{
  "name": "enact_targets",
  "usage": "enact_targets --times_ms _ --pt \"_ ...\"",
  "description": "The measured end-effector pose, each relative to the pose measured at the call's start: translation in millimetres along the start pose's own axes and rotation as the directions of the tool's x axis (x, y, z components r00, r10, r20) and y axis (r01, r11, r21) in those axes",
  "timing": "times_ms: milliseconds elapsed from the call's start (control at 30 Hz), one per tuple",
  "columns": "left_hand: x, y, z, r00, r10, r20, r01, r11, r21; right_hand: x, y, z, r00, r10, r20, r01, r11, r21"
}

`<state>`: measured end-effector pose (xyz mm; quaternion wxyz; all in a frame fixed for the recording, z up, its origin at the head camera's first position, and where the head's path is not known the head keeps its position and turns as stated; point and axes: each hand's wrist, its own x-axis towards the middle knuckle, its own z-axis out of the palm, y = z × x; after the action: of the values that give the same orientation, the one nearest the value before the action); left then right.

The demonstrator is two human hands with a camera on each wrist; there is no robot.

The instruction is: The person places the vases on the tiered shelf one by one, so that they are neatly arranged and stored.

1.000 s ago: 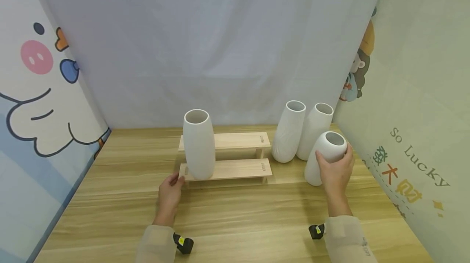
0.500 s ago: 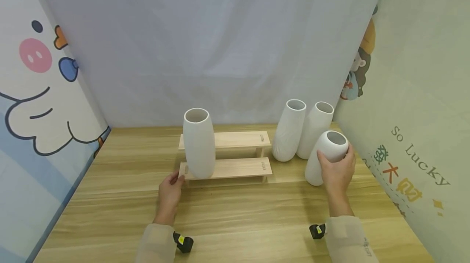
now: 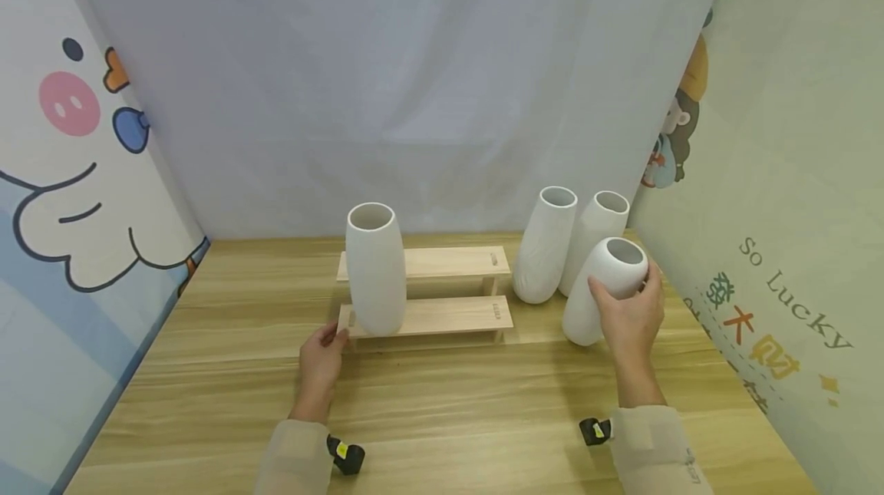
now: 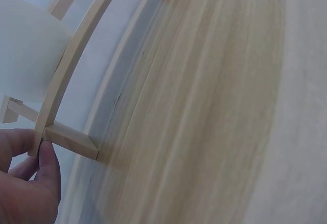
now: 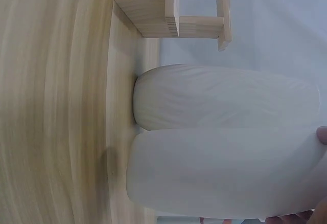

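My right hand (image 3: 630, 326) grips a smooth white vase (image 3: 585, 315) round its upper body, thumb on the left side and fingers on the right. The vase tilts to the right, and in the right wrist view its base is close over the table. At the left end of a two-step wooden display stand (image 3: 449, 316), my left hand (image 3: 321, 361) pinches the lower board between thumb and fingers. Another white vase (image 3: 376, 276) stands upright on that lower step, near its left end. The held vase overlaps part of the vases behind it.
A white vase with a ribbed surface (image 3: 545, 257) and another white vase (image 3: 595, 230) stand on the table right of the stand. The wood-grain table (image 3: 456, 410) meets a grey curtain (image 3: 428, 96) behind and printed panels at both sides.
My right hand has shifted the vase slightly left and toward the back, closer to the two standing vases. My left hand keeps its place on the stand.
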<state>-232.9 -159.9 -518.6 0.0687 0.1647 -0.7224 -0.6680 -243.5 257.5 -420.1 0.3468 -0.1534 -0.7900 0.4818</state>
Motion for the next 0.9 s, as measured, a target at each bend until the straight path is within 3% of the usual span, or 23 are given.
enact_targets --times_ms 567,900 --pt "2.2 0.7 4.8 1.0 0.012 -0.012 -0.012 1.0 -0.003 -3.2 -29.9 -1.1 0.998 0.021 0.051 -0.022 0.999 0.029" --pt "0.3 -2.9 0.0 1.0 -0.007 0.019 0.007 1.0 0.003 -12.4 -44.3 2.9 0.997 0.009 0.081 -0.014 0.999 0.051"
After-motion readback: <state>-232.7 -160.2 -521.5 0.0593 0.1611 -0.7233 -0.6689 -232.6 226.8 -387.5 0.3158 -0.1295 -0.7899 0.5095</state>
